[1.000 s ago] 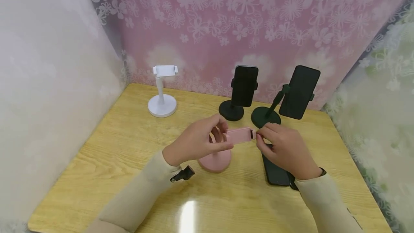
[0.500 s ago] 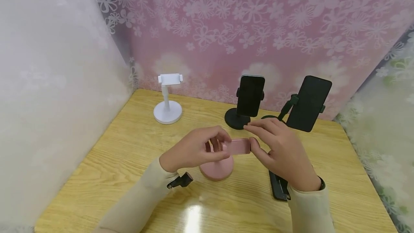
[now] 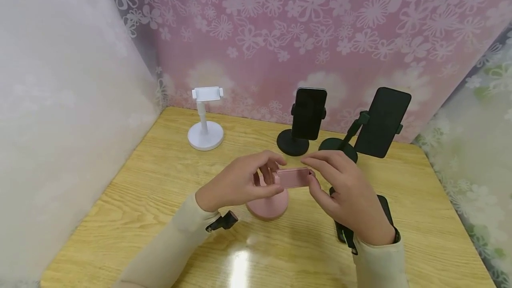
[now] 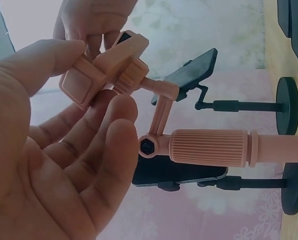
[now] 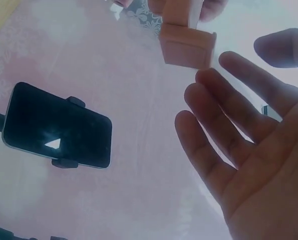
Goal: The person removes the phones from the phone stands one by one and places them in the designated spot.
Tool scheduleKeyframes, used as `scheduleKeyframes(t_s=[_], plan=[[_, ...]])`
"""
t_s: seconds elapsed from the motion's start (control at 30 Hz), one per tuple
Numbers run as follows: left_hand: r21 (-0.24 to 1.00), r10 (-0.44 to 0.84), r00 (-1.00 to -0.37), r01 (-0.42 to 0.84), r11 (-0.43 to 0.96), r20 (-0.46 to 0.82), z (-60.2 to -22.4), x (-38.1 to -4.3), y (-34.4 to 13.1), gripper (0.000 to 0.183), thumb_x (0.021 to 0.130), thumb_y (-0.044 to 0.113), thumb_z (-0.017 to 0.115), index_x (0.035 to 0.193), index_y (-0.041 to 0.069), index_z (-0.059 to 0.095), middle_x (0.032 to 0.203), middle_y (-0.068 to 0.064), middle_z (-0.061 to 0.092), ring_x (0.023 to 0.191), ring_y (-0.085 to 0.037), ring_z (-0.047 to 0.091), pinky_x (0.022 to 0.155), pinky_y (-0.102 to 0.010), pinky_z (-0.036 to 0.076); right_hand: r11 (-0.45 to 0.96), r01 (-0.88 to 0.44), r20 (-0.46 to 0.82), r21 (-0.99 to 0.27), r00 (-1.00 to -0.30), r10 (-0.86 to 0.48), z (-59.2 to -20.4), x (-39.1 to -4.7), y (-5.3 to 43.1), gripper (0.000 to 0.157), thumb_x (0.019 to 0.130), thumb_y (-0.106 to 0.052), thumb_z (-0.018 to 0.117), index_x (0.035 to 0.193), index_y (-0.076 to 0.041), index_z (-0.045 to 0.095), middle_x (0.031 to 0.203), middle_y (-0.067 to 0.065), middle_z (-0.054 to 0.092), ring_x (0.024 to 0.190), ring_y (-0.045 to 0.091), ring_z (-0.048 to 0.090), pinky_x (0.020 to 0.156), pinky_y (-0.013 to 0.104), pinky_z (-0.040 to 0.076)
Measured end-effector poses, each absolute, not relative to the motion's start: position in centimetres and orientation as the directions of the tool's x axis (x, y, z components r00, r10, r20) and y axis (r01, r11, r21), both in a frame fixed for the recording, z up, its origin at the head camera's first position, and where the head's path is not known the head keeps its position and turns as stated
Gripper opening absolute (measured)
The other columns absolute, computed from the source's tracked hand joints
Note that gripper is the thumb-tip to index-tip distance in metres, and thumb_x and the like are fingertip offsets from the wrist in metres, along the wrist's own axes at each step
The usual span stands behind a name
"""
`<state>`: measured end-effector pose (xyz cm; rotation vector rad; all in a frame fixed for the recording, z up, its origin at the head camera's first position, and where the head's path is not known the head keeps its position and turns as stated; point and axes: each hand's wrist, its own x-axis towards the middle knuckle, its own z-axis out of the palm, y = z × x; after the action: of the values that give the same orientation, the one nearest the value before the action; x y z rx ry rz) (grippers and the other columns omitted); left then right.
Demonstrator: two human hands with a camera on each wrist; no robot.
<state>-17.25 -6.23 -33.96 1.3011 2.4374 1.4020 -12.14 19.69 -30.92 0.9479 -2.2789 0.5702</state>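
Slanting along a pale left wall, the left edge of the wooden table was met at the far corner by the far edge, which was backed by a pink flowered curtain. The right edge was bordered by a floral panel. Open room was left between the left edge and the left sleeve, and more was seen on the near side, toward the right sleeve. The far side was occupied by a white stand at left, then a black stand and a dark green stand toward the right, each of the last two fitted with a phone. Beneath the right hand, a flat dark phone was partly hidden.

Between the hands, the pink stand was stood upright on its round base, nearer to the left hand. The left end of its clamp was pinched between the left thumb and fingers. The right hand was held spread, its fingers extended just beside the clamp's right end; whether that end was touched by the thumb could not be told.
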Motion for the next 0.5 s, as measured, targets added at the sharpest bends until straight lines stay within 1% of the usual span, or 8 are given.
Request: scheduleKeyframes(t_s=[0.1, 0.23, 0.37, 0.5], plan=[[0.705, 0.687, -0.631, 0.667, 0.242, 0.362, -33.72, -17.13, -6.13, 0.032, 0.096, 0.027, 0.075, 0.125, 0.017, 0.065, 0.099, 0.014, 0.066, 0.083, -0.001, 0.063, 0.068, -0.024, 0.056, 0.663, -0.731, 0.671, -0.161, -0.574, -0.47, -30.86, -12.1, 19.75, 0.04, 0.108, -0.034, 0.048, 0.121, -0.007, 0.074, 0.12, 0.009, 0.069, 0.106, 0.028, 0.064, 0.091, 0.041, 0.049], [0.686, 0.688, -0.62, 0.686, 0.241, 0.378, -33.59, -17.02, -6.09, 0.03, 0.096, 0.026, 0.075, 0.123, 0.017, 0.066, 0.099, 0.015, 0.065, 0.083, -0.002, 0.063, 0.067, -0.023, 0.056, 0.676, -0.717, 0.668, -0.171, -0.589, -0.455, -31.03, -12.22, 19.82, 0.036, 0.106, -0.031, 0.051, 0.121, -0.008, 0.074, 0.119, 0.01, 0.069, 0.106, 0.031, 0.063, 0.097, 0.05, 0.046], [0.682, 0.686, -0.618, 0.691, 0.241, 0.383, -33.51, -16.89, -6.12, 0.03, 0.096, 0.025, 0.075, 0.123, 0.016, 0.066, 0.1, 0.013, 0.066, 0.083, -0.005, 0.064, 0.066, -0.023, 0.056, 0.684, -0.708, 0.672, -0.176, -0.594, -0.442, -31.05, -12.43, 19.98, 0.035, 0.104, -0.029, 0.053, 0.12, -0.006, 0.074, 0.118, 0.012, 0.068, 0.109, 0.034, 0.061, 0.102, 0.053, 0.041], [0.685, 0.684, -0.624, 0.686, 0.247, 0.378, -33.48, -16.79, -6.21, 0.031, 0.097, 0.026, 0.075, 0.124, 0.016, 0.065, 0.1, 0.013, 0.066, 0.084, -0.003, 0.063, 0.066, -0.024, 0.056, 0.686, -0.707, 0.69, -0.172, -0.583, -0.428, -30.94, -12.66, 20.04, 0.032, 0.1, -0.023, 0.058, 0.121, -0.005, 0.073, 0.122, 0.015, 0.066, 0.111, 0.038, 0.06, 0.1, 0.056, 0.042]])
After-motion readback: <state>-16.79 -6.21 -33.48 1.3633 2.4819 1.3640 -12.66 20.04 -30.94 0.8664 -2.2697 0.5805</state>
